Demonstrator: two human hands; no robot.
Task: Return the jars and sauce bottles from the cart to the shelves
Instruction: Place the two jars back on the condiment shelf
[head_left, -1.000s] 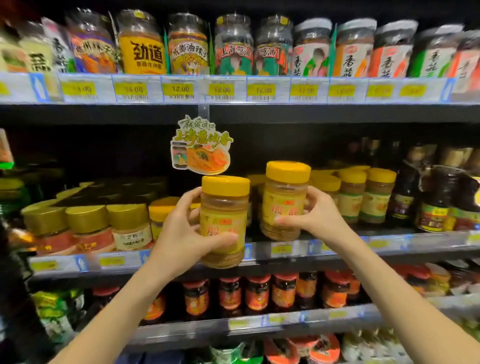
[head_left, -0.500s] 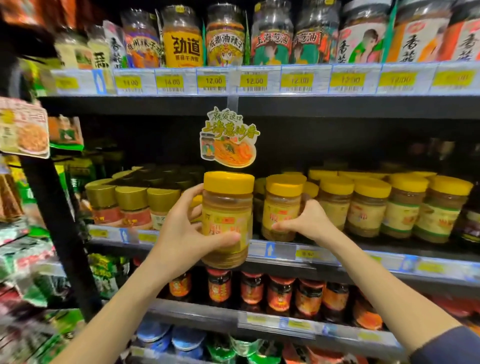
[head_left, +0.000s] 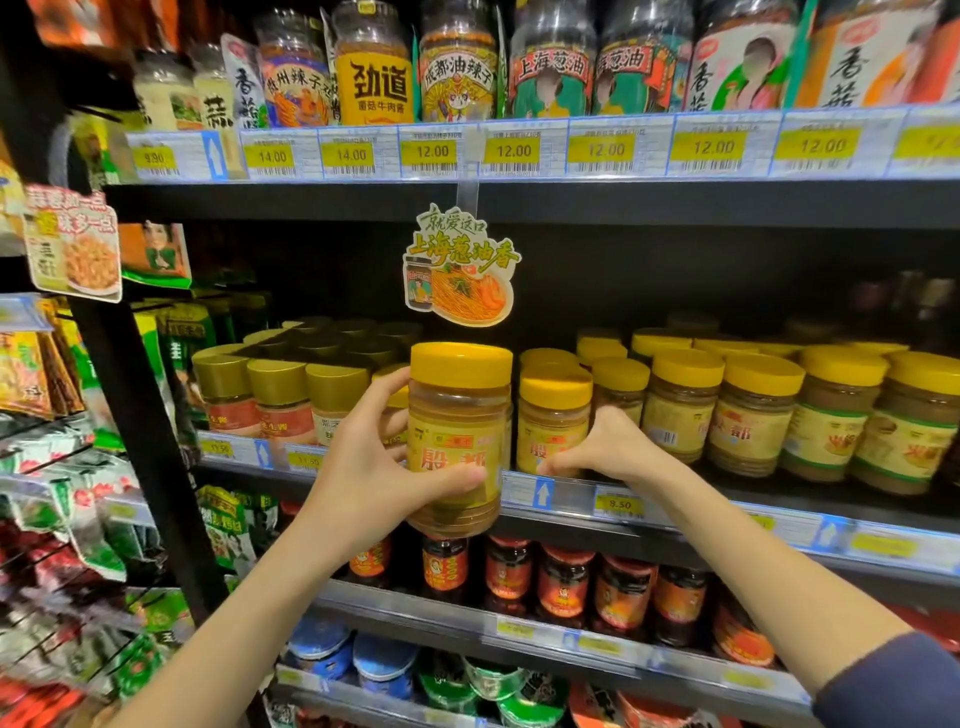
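left hand (head_left: 363, 467) grasps held jar (head_left: 457, 441) upright | right hand (head_left: 608, 447) grasps shelved jar (head_left: 553, 421), arm outstretched

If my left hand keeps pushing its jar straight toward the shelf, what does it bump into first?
Probably the yellow-lidded jar half hidden behind the left hand and its held jar, at the shelf front beside the gold-lidded jars. Depth is unclear.

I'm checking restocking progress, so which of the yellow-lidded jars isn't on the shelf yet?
The jar gripped in the left hand, held out in front of the shelf edge; the other yellow-lidded jars stand on it.
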